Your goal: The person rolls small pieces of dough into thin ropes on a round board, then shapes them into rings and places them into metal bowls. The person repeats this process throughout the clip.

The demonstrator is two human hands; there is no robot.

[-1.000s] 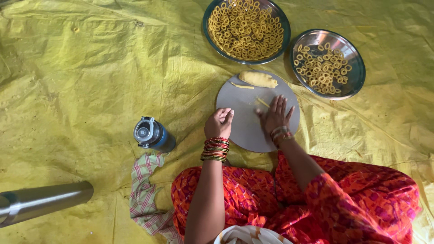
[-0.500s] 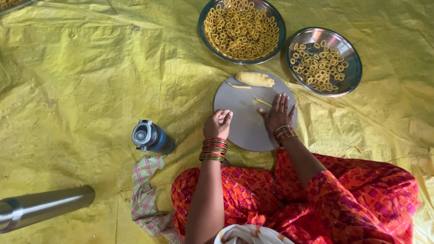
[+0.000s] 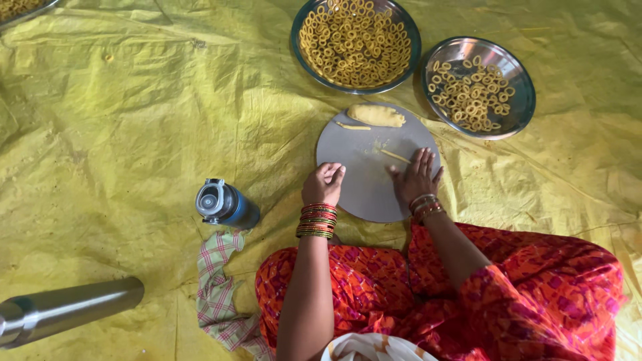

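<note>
- Head view: yellow tarp (image 3: 134,120) covers the floor; the person sits on it, and everything lies beyond or beside the fingers.
- Orange patterned garment (image 3: 521,294) covers the lap, on the wrist side of both hands.
- Large steel plate of dough rings (image 3: 356,41), packed full, sits well beyond the fingertips, past the board.
- Smaller steel plate (image 3: 479,85), partly filled with rings, lies beyond and to the right of the right fingers.
- Round grey rolling board (image 3: 364,180) lies under and between both hands.
- Steel cylinder (image 3: 63,311) and checked cloth (image 3: 217,281) lie far to the left, behind the left wrist; blue bottle (image 3: 224,204) stands left of the left fingers.
- Dough lump (image 3: 376,115) rests at the board's far edge, beyond both sets of fingers.
- Left hand (image 3: 322,184): fingers curled loosely at the board's left edge; whether they pinch anything I cannot tell.
- Right hand (image 3: 416,177): fingers flat and spread, pressing on the board.
- Thin dough strand (image 3: 394,156) pokes out just beyond the right fingertips, touching them.
- Judgement: strand-rolling step in hand. Next move likely calls for light, even palm pressure, then lifting the strand to join its ends.
</note>
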